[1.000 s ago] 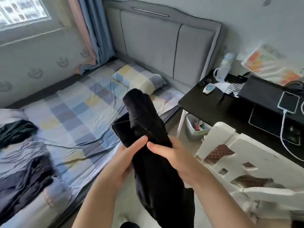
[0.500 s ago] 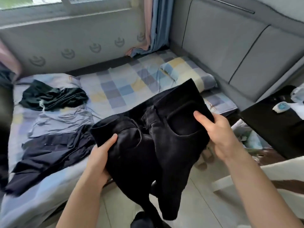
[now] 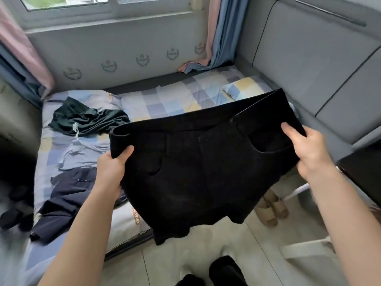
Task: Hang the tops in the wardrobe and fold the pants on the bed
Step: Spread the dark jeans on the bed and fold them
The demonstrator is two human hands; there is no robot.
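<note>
Black pants [image 3: 198, 172] are stretched out flat at the waistband in front of me, above the bed's near edge and the floor. My left hand [image 3: 112, 168] grips the left end of the waistband, thumb on top. My right hand [image 3: 307, 149] grips the right end beside a pocket. The legs hang down below, partly folded under. On the checked bed [image 3: 175, 100] lie a dark green garment [image 3: 86, 120], a light blue top [image 3: 82, 153] and a navy garment [image 3: 68, 199].
A checked pillow [image 3: 243, 89] lies by the grey padded headboard [image 3: 309, 58]. Pink and blue curtains [image 3: 216, 34] hang at the window. Beige slippers [image 3: 272, 209] sit on the tiled floor. A white chair [image 3: 305, 248] and a dark desk edge [image 3: 360, 178] are at the right.
My hands have moved apart and spread the bunched pants flat by the waistband. The view has turned left, toward the bed and window.
</note>
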